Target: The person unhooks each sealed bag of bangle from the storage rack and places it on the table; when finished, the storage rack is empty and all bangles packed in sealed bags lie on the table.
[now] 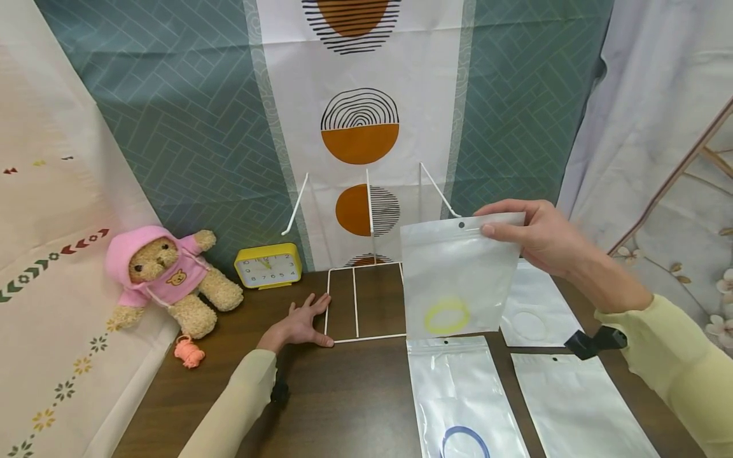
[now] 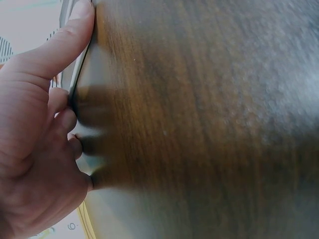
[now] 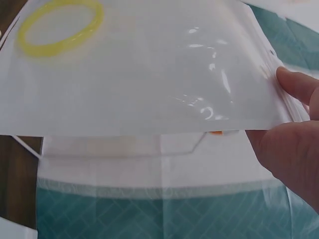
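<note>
My right hand pinches the top edge of a zip bag, thumb in front, and holds it upright beside the white wire rack. A yellow ring shows low inside that bag. At the rack's left side, my left hand rests on the table with fingers spread, touching the base wire. Its thumb lies along the wire in the left wrist view. The held bag hides the rack's right part.
A bag with a blue ring lies in front; another bag and one with a pale ring lie at right. A yellow clock, teddy bear and coral yarn bundle are at left. A patterned cloth hangs behind.
</note>
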`<move>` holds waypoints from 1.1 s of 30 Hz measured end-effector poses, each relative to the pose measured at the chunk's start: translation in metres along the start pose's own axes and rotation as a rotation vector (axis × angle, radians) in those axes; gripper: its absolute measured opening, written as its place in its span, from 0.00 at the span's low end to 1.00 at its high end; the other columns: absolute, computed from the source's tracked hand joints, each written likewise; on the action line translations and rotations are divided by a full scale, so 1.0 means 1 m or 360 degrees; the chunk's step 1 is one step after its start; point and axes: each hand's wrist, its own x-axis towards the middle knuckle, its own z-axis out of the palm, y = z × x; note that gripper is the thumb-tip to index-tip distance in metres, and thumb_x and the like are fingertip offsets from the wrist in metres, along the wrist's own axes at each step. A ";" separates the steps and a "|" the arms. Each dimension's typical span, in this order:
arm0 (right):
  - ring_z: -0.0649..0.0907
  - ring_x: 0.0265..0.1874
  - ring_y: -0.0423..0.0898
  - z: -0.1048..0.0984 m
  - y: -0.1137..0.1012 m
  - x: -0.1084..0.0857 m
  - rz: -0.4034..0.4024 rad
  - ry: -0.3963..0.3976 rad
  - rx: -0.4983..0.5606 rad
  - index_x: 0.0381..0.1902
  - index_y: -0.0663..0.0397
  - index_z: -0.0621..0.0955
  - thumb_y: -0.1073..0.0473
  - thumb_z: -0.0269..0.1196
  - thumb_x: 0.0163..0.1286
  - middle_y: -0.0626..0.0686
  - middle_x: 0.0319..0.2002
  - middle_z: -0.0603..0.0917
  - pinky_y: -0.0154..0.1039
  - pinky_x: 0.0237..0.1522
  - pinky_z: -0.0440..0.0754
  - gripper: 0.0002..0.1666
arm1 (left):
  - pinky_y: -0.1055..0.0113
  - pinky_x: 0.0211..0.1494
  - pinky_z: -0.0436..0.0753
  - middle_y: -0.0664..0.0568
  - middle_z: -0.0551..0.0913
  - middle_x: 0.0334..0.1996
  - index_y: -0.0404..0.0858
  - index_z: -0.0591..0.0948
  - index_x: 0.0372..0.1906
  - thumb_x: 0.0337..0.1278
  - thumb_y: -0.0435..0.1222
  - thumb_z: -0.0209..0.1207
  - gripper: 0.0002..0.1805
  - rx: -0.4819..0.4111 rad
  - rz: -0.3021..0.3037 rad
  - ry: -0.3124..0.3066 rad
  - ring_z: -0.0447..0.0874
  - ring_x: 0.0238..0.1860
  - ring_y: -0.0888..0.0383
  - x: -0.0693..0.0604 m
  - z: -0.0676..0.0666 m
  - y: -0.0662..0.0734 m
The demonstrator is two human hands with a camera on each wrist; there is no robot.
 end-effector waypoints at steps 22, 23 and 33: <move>0.86 0.41 0.51 0.087 0.049 -0.006 0.0054 -0.0079 -0.0043 0.51 0.60 0.85 0.67 0.67 0.67 0.54 0.44 0.87 0.43 0.45 0.84 0.15 | 0.31 0.70 0.32 0.42 0.47 0.80 0.36 0.52 0.80 0.47 0.54 0.74 0.61 -0.0006 -0.0015 -0.0014 0.33 0.78 0.37 0.001 0.002 -0.001; 0.86 0.40 0.51 0.091 0.052 -0.005 0.0054 -0.0077 -0.0028 0.52 0.62 0.84 0.67 0.68 0.67 0.54 0.45 0.87 0.44 0.45 0.84 0.16 | 0.31 0.70 0.32 0.43 0.47 0.80 0.37 0.52 0.80 0.47 0.54 0.73 0.61 -0.0003 -0.0021 -0.0015 0.33 0.78 0.38 0.001 0.002 -0.001; 0.86 0.38 0.53 0.131 0.073 -0.005 0.0076 -0.0056 0.0060 0.53 0.66 0.83 0.67 0.68 0.66 0.57 0.47 0.85 0.45 0.41 0.86 0.18 | 0.28 0.68 0.36 0.32 0.53 0.76 0.34 0.61 0.76 0.54 0.48 0.70 0.49 0.0027 0.0056 0.0055 0.38 0.77 0.33 0.000 0.002 0.000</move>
